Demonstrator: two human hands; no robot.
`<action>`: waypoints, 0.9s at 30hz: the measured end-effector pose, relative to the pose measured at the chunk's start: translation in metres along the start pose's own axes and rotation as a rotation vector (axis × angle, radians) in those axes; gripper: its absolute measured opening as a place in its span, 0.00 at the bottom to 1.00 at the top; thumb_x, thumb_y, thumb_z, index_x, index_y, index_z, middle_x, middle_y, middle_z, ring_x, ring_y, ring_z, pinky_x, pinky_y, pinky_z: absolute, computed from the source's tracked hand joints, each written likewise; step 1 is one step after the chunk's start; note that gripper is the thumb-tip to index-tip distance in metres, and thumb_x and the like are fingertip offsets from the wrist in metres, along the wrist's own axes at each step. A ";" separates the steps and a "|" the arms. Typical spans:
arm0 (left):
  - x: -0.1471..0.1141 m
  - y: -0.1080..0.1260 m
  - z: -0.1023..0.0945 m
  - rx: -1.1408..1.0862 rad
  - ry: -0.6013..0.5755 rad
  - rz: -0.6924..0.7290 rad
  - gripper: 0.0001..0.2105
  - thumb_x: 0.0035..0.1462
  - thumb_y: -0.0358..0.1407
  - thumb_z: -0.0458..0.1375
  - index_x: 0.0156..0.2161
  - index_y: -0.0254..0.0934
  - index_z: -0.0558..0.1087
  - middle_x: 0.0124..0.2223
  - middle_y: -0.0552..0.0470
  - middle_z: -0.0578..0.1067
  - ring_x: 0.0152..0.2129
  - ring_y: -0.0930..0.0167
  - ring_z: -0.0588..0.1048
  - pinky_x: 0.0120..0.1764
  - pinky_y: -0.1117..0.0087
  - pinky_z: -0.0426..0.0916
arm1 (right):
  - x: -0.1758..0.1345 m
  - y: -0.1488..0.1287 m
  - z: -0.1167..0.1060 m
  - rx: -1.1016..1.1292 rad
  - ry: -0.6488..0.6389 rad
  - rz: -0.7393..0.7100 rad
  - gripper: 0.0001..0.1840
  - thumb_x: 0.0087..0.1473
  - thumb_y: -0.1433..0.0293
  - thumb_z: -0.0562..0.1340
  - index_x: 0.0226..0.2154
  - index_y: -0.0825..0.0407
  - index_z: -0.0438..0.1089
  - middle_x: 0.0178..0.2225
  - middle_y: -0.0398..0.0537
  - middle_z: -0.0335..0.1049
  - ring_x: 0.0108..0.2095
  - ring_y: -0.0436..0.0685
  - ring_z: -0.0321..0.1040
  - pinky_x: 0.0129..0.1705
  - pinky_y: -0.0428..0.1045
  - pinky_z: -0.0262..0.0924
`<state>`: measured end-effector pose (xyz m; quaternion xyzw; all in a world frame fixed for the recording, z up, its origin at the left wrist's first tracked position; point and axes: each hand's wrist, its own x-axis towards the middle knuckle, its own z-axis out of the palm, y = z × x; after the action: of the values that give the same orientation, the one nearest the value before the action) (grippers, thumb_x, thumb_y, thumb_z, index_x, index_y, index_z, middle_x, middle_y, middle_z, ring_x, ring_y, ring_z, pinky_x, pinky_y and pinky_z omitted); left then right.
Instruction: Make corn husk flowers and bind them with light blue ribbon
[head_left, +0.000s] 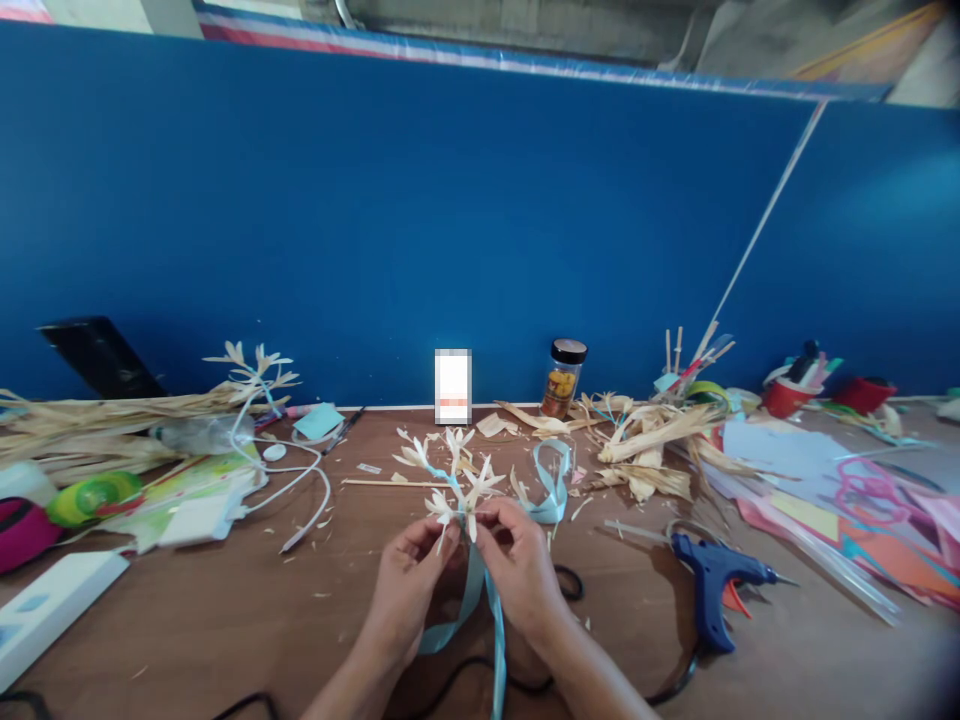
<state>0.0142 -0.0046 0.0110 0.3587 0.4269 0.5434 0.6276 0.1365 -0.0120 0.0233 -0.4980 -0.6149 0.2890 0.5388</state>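
Observation:
Both hands meet at the middle of the brown table around a small spray of cream flowers (480,484) that look made of dried husk. My left hand (409,572) pinches the spray from the left, just below a low blossom. From the other side, my right hand (521,562) grips it with thumb and forefinger beneath another blossom. Light blue ribbon (496,630) trails down from between the hands, and some of it wraps the upper stem. The fingertips partly hide the stem. A loop of blue ribbon (553,485) lies just beyond my right hand.
At right lies a blue glue gun (712,580) with a black cord. Dried husks (649,450), a lidded jar (562,380) and coloured paper (795,500) lie behind it. At left are a white power strip (56,610), a charger cable (300,450) and another flower spray (259,370). A blue partition (450,220) stands behind.

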 end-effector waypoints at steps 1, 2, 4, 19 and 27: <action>0.000 -0.001 -0.001 0.000 0.004 0.004 0.09 0.40 0.37 0.64 0.27 0.33 0.73 0.22 0.54 0.71 0.18 0.77 0.66 0.23 0.77 0.61 | 0.000 0.000 0.000 0.005 -0.005 0.007 0.06 0.50 0.76 0.55 0.29 0.52 0.67 0.31 0.46 0.67 0.32 0.53 0.65 0.33 0.45 0.58; 0.001 -0.001 -0.001 0.000 0.005 0.007 0.09 0.40 0.36 0.64 0.27 0.32 0.72 0.22 0.54 0.71 0.18 0.77 0.67 0.23 0.77 0.61 | 0.000 0.000 0.000 0.008 -0.010 0.013 0.06 0.51 0.76 0.55 0.29 0.52 0.67 0.31 0.45 0.67 0.32 0.53 0.65 0.33 0.45 0.58; 0.002 -0.002 -0.002 0.001 -0.007 0.012 0.10 0.40 0.36 0.64 0.27 0.32 0.73 0.23 0.53 0.72 0.19 0.77 0.67 0.24 0.77 0.62 | -0.001 0.001 0.000 0.015 -0.011 0.022 0.06 0.51 0.76 0.55 0.29 0.52 0.67 0.31 0.45 0.68 0.32 0.53 0.65 0.33 0.45 0.58; 0.004 -0.006 -0.004 0.017 0.008 -0.015 0.11 0.40 0.39 0.64 0.29 0.33 0.73 0.19 0.57 0.69 0.15 0.78 0.65 0.20 0.77 0.59 | -0.001 0.000 -0.002 0.003 0.098 0.048 0.07 0.51 0.72 0.56 0.31 0.53 0.70 0.28 0.46 0.71 0.28 0.53 0.66 0.31 0.45 0.59; 0.004 -0.005 -0.003 0.019 0.020 -0.005 0.12 0.39 0.39 0.64 0.29 0.32 0.74 0.21 0.54 0.71 0.16 0.76 0.66 0.20 0.77 0.60 | -0.002 0.001 0.002 0.033 0.000 0.069 0.08 0.52 0.71 0.56 0.32 0.52 0.71 0.25 0.43 0.69 0.27 0.52 0.65 0.29 0.44 0.58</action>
<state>0.0137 -0.0016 0.0045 0.3581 0.4393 0.5413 0.6211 0.1350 -0.0136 0.0212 -0.5101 -0.5925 0.3176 0.5366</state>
